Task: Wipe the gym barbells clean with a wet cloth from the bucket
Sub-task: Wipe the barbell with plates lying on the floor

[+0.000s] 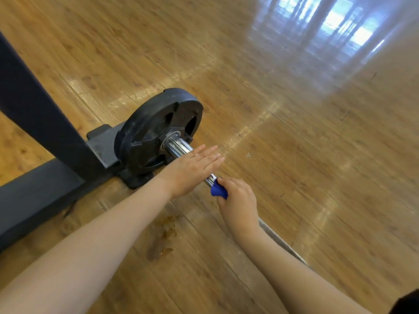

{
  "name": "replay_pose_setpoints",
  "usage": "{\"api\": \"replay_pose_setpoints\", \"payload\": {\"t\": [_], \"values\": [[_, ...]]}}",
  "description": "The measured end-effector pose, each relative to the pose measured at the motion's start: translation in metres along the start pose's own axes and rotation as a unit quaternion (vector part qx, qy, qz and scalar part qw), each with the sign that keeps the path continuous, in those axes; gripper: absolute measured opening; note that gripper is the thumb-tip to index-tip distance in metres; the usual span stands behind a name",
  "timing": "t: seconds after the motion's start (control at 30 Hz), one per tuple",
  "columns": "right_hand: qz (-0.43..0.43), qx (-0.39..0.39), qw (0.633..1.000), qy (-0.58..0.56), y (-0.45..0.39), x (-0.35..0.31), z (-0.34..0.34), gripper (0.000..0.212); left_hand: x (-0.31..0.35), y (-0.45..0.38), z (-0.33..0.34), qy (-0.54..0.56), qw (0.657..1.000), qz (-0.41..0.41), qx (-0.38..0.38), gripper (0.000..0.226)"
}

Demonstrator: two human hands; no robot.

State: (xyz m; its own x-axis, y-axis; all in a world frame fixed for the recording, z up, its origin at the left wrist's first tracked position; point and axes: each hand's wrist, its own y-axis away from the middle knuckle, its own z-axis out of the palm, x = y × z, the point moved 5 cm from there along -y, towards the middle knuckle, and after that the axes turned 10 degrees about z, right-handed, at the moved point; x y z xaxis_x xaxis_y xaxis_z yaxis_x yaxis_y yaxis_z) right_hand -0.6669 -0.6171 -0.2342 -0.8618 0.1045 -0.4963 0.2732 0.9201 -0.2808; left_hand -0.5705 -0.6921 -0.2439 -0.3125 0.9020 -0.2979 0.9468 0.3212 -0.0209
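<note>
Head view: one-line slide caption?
Left hand flat on chrome barbell sleeve; right hand wiping it with blue cloth.

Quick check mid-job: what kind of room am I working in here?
Most likely a gym: a black weight plate on a chrome barbell sleeve, a dark steel rack frame, and a glossy wood floor.

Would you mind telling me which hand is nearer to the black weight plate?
Left. The left hand lies flat on the chrome bar sleeve beside the weight plate; the right hand grips the blue cloth farther along.
</note>
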Motion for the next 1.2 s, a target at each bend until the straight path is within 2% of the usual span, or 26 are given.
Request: {"api": "replay_pose_setpoints", "payload": {"t": [0.07,0.2,0.27,0.33,0.4,0.5,0.63,0.77,0.93,1.2], "values": [[-0.021,-0.027,0.999,-0.009,-0.012,-0.014,0.016,0.007,-0.001,0.002,0.003,0.014,1.000,-0.009,-0.014,0.075],[-0.058,-0.030,0.997,0.044,0.006,-0.002,0.013,0.029,-0.006,0.003,0.008,0.022,0.997,-0.042,-0.058,0.084],[-0.084,-0.011,0.994,0.064,0.024,0.005,0.000,0.028,-0.018,0.008,0.014,0.033,0.993,-0.083,-0.070,0.090],[-0.074,-0.006,0.995,0.064,0.024,0.004,-0.003,0.031,-0.027,0.015,0.019,0.043,0.990,-0.110,-0.077,0.086],[-0.058,-0.007,0.997,0.055,0.010,-0.006,0.006,0.022,-0.030,0.019,0.020,0.054,0.987,-0.124,-0.087,0.079],[-0.043,-0.018,0.998,0.044,-0.005,-0.022,0.016,0.034,-0.030,0.018,0.017,0.082,0.984,-0.139,-0.081,0.070],[-0.023,-0.014,0.998,0.051,0.009,0.000,0.002,0.050,-0.030,0.020,0.016,0.084,0.983,-0.141,-0.077,0.073],[-0.024,0.015,0.997,0.073,0.015,0.002,-0.004,0.045,-0.028,0.021,0.017,0.084,0.983,-0.147,-0.066,0.076],[-0.011,0.008,0.996,0.083,-0.006,-0.021,0.022,0.044,-0.027,0.021,0.016,0.068,0.986,-0.146,-0.046,0.079],[0.006,0.035,0.993,0.113,0.026,0.009,-0.004,0.045,-0.027,0.021,0.020,0.071,0.986,-0.142,-0.053,0.074]]}}
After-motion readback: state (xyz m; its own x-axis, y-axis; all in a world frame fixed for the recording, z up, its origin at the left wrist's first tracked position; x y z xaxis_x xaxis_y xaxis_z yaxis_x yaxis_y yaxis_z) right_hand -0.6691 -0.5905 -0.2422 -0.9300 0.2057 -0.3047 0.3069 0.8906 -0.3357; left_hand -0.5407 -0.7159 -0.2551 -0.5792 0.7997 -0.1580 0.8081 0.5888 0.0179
